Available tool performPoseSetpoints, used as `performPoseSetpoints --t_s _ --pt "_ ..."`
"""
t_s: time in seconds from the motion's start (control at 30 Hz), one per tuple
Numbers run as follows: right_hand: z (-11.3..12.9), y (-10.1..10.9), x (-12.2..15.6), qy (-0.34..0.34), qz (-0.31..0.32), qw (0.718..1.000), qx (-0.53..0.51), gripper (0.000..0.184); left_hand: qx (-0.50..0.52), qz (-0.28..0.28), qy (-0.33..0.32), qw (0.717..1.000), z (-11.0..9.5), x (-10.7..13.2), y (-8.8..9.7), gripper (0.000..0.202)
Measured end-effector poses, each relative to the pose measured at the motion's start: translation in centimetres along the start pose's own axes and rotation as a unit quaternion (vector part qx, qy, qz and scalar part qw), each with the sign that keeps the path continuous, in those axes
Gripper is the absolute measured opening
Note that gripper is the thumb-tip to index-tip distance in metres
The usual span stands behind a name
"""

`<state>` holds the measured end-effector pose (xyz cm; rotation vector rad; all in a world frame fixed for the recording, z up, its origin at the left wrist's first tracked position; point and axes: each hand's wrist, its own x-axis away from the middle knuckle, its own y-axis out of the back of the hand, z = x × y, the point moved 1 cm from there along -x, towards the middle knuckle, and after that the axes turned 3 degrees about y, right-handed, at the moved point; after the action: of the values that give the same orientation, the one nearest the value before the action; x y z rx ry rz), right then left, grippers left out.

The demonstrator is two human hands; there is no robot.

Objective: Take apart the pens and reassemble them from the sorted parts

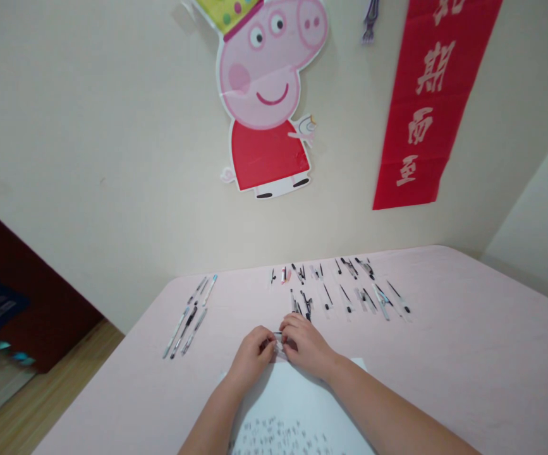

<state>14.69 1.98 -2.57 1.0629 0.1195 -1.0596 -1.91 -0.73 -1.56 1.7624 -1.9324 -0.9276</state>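
My left hand (256, 354) and my right hand (308, 344) meet just beyond the top edge of a white sheet of paper (297, 404) with handwriting on it. Fingers of both hands are closed in a pinch around a small whitish, partly clear piece (279, 346) with a dark bit at its top. Its kind is too small and too covered to make out. Right behind my right hand lie dark pen parts (306, 304). Farther back are rows of pen parts: refills, caps and clear barrels (382, 302).
On the left of the pink-covered table (126, 385) lie several whole pens (185, 332) in two groups. A wall stands behind the table, bearing a cartoon pig cutout (268, 155) and a red banner (416, 126). The table's left edge drops to a wooden floor (79, 360).
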Motion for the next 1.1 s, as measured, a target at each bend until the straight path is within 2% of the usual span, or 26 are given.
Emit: performPoseSetpoints --t_s 0.23,0.47,0.67,0.97,1.1 --pt "0.1 0.0 0.0 -0.003 0.0 1.0 0.001 0.016 0.043 0.023 0.006 0.999 0.3 0.0 -0.2 0.019" --pt "0.2 0.1 -0.2 -0.002 0.001 1.0 0.004 0.013 0.005 0.011 -0.021 1.0 -0.1 0.0 -0.1 0.013" --pt "0.0 0.0 -0.1 -0.006 -0.003 1.0 0.007 0.017 -0.008 0.003 -0.008 1.0 0.4 0.1 0.1 0.012" --pt "-0.1 0.1 -0.1 -0.024 0.004 1.0 0.021 0.016 0.014 0.036 0.028 0.999 0.0 0.2 0.8 0.007" --pt "-0.1 0.1 -0.1 -0.024 0.0 1.0 0.02 0.015 0.011 0.037 -0.001 0.999 -0.4 0.3 1.0 0.008"
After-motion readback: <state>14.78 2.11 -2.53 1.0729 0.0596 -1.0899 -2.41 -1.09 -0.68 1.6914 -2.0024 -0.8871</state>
